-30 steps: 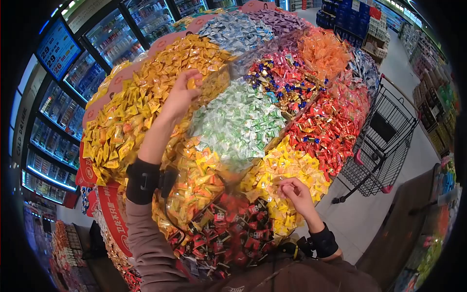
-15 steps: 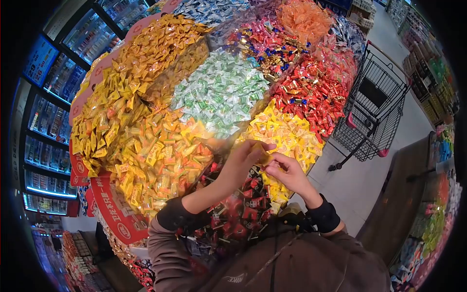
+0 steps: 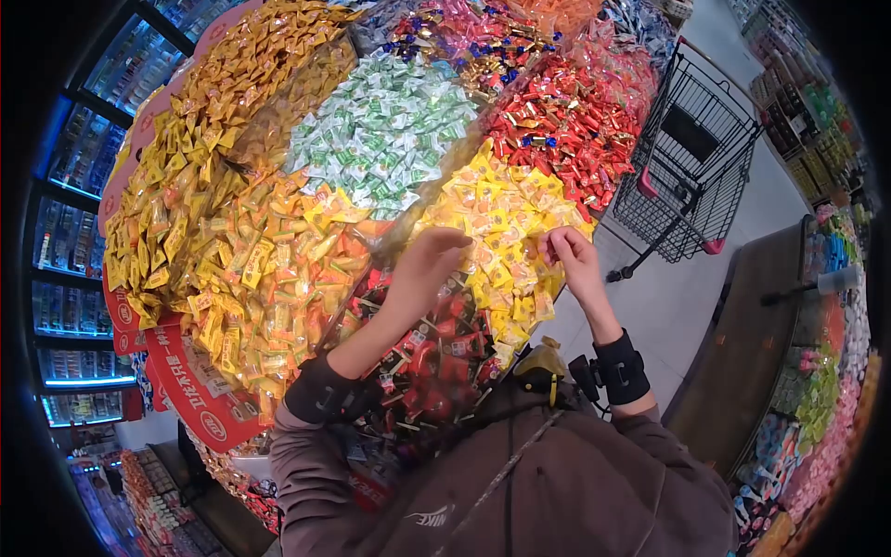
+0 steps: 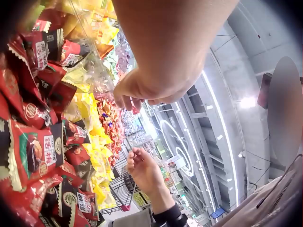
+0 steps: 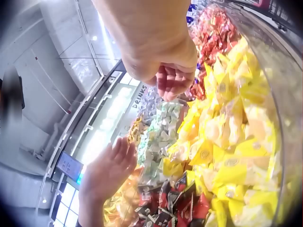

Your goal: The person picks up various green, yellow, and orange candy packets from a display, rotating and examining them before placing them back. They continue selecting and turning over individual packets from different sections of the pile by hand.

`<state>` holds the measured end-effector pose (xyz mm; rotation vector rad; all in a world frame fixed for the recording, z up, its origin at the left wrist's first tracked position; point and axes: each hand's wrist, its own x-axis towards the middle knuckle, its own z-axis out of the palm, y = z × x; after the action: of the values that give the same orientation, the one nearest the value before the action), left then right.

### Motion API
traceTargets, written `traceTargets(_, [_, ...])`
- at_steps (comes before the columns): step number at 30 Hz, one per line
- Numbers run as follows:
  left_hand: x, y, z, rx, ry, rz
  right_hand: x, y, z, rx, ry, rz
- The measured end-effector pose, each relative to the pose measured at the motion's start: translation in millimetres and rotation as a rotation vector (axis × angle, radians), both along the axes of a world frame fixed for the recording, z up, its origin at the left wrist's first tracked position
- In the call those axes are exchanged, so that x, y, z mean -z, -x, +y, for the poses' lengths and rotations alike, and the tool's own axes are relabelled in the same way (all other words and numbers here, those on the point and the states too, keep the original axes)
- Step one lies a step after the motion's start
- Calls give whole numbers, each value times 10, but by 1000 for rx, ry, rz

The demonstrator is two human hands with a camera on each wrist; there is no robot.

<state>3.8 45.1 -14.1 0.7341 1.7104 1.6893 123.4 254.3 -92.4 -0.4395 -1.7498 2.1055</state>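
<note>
My left hand point(image 3: 429, 269) hovers over the dark red and black wrapped candies point(image 3: 436, 357) and the edge of the yellow wrapped candies point(image 3: 506, 213), its fingers loosely bent. Nothing shows between them. To its right, my right hand point(image 3: 575, 262) is held above the yellow candies with fingers relaxed and slightly curled. The left wrist view shows that right hand point(image 4: 146, 172) with its palm side bare. In the right wrist view, the left hand point(image 5: 111, 168) has its fingers spread a little. A gap separates the two hands.
Green and white candies point(image 3: 380, 139) lie beyond, with red candies point(image 3: 580, 121) to the right and orange-yellow ones point(image 3: 278, 260) to the left. Clear dividers run between heaps. A shopping cart point(image 3: 691, 167) stands right of the display. Drink coolers point(image 3: 79, 251) line the left.
My left hand came back from the far-left yellow heap and met the right hand around a yellow wrapped candy. Now the hands are apart with no candy visible in them. The view tilted down.
</note>
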Motion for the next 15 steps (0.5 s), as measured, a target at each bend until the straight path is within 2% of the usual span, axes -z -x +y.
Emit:
traceTargets(5, [97, 150, -31, 21, 67, 30, -39, -239, 124, 7, -41, -138])
traceTargets(15, [23, 18, 37, 42, 129, -25, 225, -820, 282, 160, 8, -152])
